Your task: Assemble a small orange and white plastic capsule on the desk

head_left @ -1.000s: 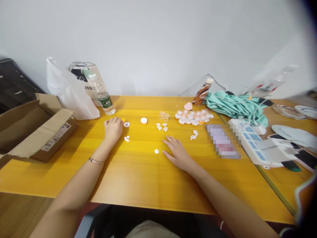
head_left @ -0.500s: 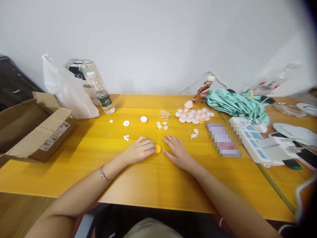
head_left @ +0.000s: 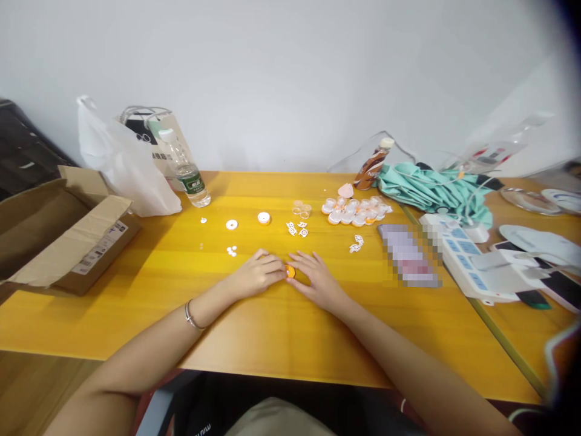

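A glossy yellow-orange wooden table (head_left: pixel 272 327) stands against a plain white wall, with a second table butted against it on the right. On the near middle of it, the left hand (head_left: pixel 256 275) and the right hand (head_left: pixel 318 280) rest with fingertips meeting over a small orange round piece (head_left: pixel 290 271), which lies on the tabletop pinched between them; the left fingers curl onto it from one side, the right fingers lie flatter and touch it from the other. A thin bracelet (head_left: pixel 190 317) circles the left wrist. Just beyond the left hand sit a few tiny white discs (head_left: pixel 232 250), and farther out a white ring (head_left: pixel 231 224) and a white-and-orange cap (head_left: pixel 264 218). Beyond the right hand lie small white patterned bits (head_left: pixel 297 229), clear little cups (head_left: pixel 301 209) and a cluster of orange-and-white pieces (head_left: pixel 356 212). Well off to the left stand a water bottle (head_left: pixel 184 169), a white plastic bag (head_left: pixel 122 163) and an open cardboard box (head_left: pixel 59 233); to the right, a brown drink bottle (head_left: pixel 372 163) and teal cloth (head_left: pixel 431 191). Nothing lies between the hands and the piece.
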{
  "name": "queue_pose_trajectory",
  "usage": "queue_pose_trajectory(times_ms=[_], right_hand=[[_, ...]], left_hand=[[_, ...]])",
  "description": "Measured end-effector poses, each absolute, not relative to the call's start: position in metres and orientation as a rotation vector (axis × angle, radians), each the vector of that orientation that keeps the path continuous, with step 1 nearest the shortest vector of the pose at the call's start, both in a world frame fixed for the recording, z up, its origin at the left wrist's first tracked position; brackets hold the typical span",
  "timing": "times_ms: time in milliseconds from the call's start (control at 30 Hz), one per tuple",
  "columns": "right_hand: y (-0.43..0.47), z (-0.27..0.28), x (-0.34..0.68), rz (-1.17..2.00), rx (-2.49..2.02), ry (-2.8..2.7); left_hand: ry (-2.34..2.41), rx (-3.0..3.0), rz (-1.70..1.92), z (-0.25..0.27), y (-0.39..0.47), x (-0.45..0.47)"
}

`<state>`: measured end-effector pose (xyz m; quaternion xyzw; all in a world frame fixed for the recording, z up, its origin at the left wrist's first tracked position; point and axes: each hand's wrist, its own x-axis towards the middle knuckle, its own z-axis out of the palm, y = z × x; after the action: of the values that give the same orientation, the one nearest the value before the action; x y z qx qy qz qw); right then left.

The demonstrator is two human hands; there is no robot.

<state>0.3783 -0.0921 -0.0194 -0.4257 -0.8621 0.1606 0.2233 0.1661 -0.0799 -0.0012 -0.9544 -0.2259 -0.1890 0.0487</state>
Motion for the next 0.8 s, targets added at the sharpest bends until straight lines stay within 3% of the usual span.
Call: queue_pose_trajectory(times_ms=[467, 633, 733, 800], right_hand=[[-0.091, -0.018, 0.372, 0.360, -1.242, -2.345], [-0.092, -0.016, 0.373, 0.389, -1.258, -2.346], [-0.091, -0.016, 0.373, 0.404, -1.261, -2.349], [-0.091, -0.017, 0.373, 0.407, -1.256, -2.350]], left_hand=[[-0.884, -2.886, -0.648, 0.013, -0.063, 0.137], [-1.609, -2.650, -0.808, 0.043, -0.039, 0.049], [-2.247, -2.481, -0.438, 0.049, -0.035, -0.002], [-2.431, -2.487, -0.237, 0.048, -0.036, -0.021]])
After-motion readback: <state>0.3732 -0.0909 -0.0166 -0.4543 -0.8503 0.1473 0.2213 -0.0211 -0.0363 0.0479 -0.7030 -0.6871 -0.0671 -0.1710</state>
